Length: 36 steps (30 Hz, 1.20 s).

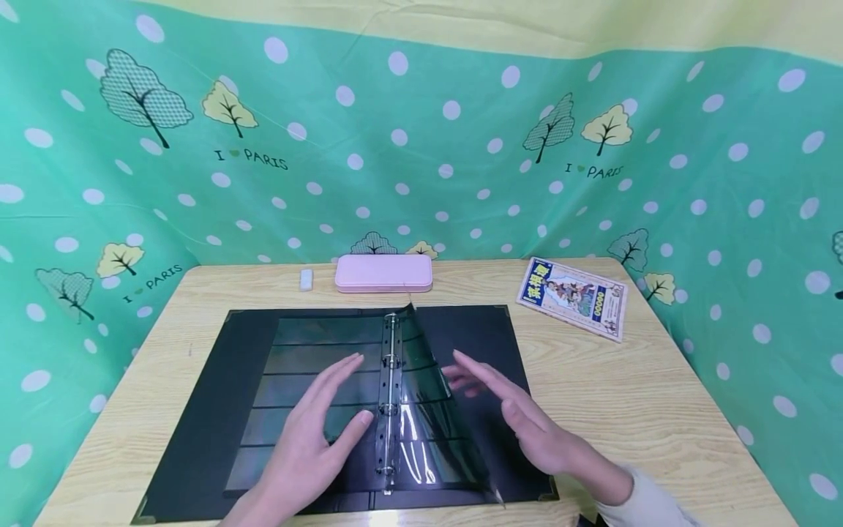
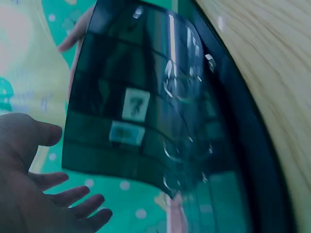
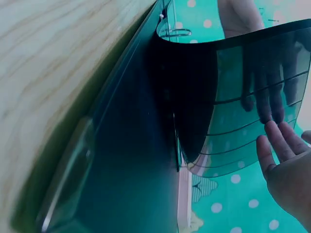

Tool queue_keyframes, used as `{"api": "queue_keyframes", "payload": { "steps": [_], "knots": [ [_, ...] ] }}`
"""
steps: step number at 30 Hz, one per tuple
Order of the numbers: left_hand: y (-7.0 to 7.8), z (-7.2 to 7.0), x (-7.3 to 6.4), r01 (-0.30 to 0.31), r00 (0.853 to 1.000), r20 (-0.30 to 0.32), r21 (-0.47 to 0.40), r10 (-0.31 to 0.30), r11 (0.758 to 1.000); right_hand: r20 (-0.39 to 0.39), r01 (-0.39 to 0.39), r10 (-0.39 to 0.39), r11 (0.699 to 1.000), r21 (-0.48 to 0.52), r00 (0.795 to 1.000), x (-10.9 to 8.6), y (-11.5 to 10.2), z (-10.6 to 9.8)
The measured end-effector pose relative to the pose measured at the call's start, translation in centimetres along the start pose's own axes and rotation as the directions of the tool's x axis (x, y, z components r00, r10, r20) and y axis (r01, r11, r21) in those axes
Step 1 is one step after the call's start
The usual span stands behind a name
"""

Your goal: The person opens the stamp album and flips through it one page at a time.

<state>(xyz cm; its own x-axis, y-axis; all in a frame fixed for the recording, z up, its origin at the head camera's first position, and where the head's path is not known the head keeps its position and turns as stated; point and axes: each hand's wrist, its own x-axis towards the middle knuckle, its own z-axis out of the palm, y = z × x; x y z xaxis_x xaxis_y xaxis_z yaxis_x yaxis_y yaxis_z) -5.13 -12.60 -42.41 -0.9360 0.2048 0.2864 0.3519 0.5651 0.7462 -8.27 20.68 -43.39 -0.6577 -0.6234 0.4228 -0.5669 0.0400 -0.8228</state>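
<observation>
A black ring binder lies spread out on the table, with metal rings along its middle. One dark see-through pocket page lies flat on the left. Another pocket page stands partly raised and curved on the right. Over the left page is my left hand, thumb and fingers apart, holding nothing. My right hand is beside the raised page's outer edge, fingers extended. In the right wrist view its fingertips meet or nearly meet the raised page; contact is unclear.
Behind the binder lies a pink case, with a small white block to its left. A printed booklet rests at the back right. The wooden table is bordered by a green dotted curtain.
</observation>
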Motion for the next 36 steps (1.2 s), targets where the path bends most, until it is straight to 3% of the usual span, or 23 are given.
{"api": "queue_keyframes", "payload": {
  "steps": [5,9,14,16,18,27,36],
  "knots": [
    [1.8,0.3,0.2,0.055,0.998,0.046,-0.111,-0.050,0.992,0.029,-0.002,-0.001,0.996,0.088,1.000,0.7,-0.3,0.6],
    [3.1,0.6,0.4,0.126,0.988,0.112,-0.228,-0.103,0.965,0.066,-0.002,-0.013,0.977,0.215,0.998,1.2,-0.4,1.1],
    [4.4,1.1,0.6,0.214,0.972,0.176,-0.412,-0.154,0.885,0.111,-0.064,0.029,0.941,0.332,0.993,1.5,-0.5,1.7],
    [4.8,1.2,0.7,0.254,0.964,0.188,-0.460,-0.186,0.851,0.133,-0.088,0.044,0.933,0.349,0.990,1.7,-0.5,2.1],
    [5.1,1.4,0.8,0.282,0.957,0.194,-0.478,-0.214,0.832,0.153,-0.114,0.062,0.926,0.361,0.986,1.9,-0.4,2.4],
    [4.7,2.1,0.7,0.351,0.934,0.200,-0.376,-0.295,0.857,0.160,-0.146,0.089,0.909,0.390,0.983,2.6,-0.1,3.2],
    [4.0,1.5,0.7,0.397,0.915,0.230,-0.357,-0.332,0.846,0.073,-0.017,-0.011,0.926,0.376,0.997,2.3,0.1,2.2]
  ]
}}
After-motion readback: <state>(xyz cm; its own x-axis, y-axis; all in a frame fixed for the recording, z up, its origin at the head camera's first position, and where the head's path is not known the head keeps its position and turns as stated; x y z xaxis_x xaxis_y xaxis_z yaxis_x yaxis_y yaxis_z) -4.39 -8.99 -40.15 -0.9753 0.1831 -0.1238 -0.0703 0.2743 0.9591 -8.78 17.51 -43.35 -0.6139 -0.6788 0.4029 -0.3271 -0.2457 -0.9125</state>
